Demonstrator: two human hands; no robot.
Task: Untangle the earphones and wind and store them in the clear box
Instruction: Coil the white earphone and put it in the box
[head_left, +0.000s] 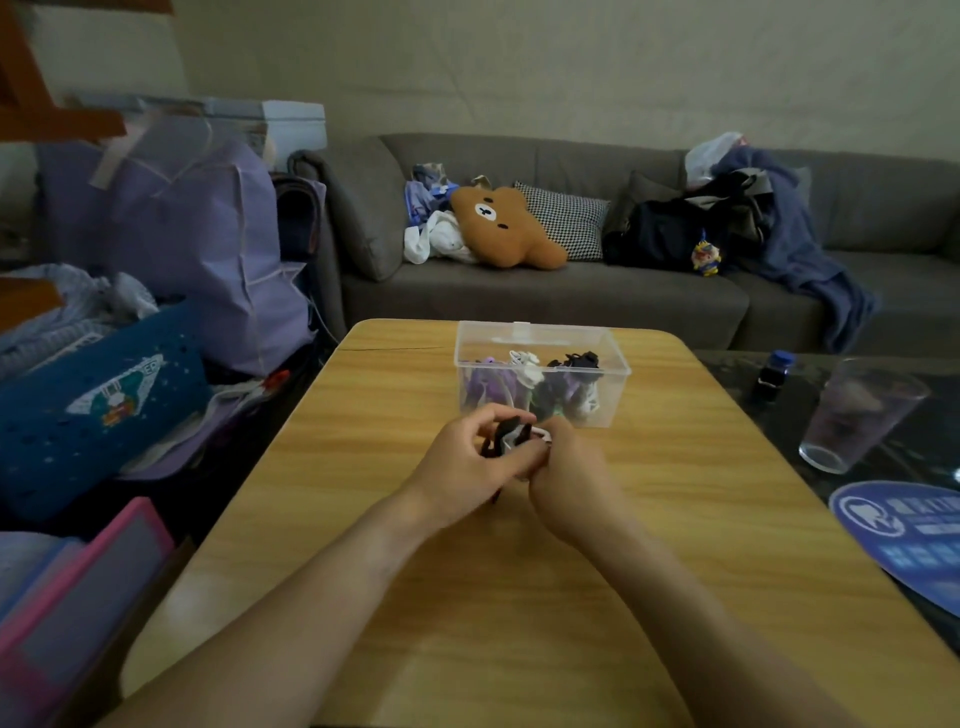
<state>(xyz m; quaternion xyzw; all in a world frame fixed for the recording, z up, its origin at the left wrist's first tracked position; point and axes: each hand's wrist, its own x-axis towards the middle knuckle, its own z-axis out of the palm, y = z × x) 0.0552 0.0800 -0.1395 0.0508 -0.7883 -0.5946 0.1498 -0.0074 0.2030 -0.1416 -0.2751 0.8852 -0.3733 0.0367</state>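
Centre of frame: both hands meet above the wooden desk (519, 597), just in front of the clear box (618, 371). The left hand (467, 457) curls its fingers round a small bundle of black and white earphones (511, 439); the right hand (563, 465) pinches the same bundle from the other side — each grip is clenched on the cable. A dark strand hangs below the left hand. The step in hand appears to be winding: keep the loops even and tight, and tuck the loose end before letting go, or the coil may spring apart. The box, open-topped, upper centre of the desk, holds several cable bundles — purple, white and black.
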